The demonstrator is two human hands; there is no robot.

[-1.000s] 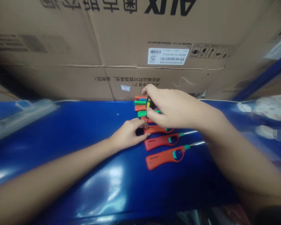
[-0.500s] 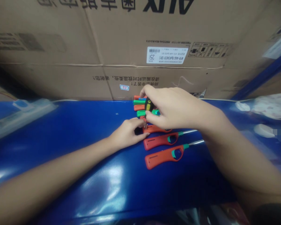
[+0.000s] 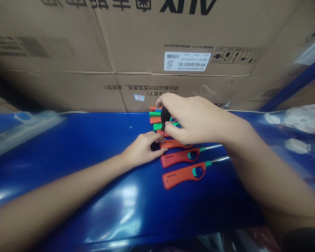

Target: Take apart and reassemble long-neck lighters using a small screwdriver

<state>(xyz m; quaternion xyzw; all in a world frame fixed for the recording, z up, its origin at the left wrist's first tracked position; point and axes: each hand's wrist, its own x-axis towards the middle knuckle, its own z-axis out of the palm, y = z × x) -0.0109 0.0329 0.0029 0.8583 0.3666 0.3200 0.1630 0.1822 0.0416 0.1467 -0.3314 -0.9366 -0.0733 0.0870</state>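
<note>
You seem mid-turn: right hand closed on the screwdriver, left hand pinching the orange lighter on the blue shelf — the tip wants steady, straight pressure.

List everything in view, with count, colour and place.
Red-orange lighters: six visible, in the row
Green lighters: two visible, farther back in the row
Screwdriver: one, black handle, upright in the right hand
Cardboard box: one, brown, behind the row
Label: one, white, on the box
Sticker: one, white and blue, low on the box
Work surface: one, blue, under the lighters
Post: one, blue, right
Bundle: one, whitish, patterned, far right, blurred
Left hand: one, bare, at the third-nearest lighter's handle end
Right hand: one, bare, above the row
</note>
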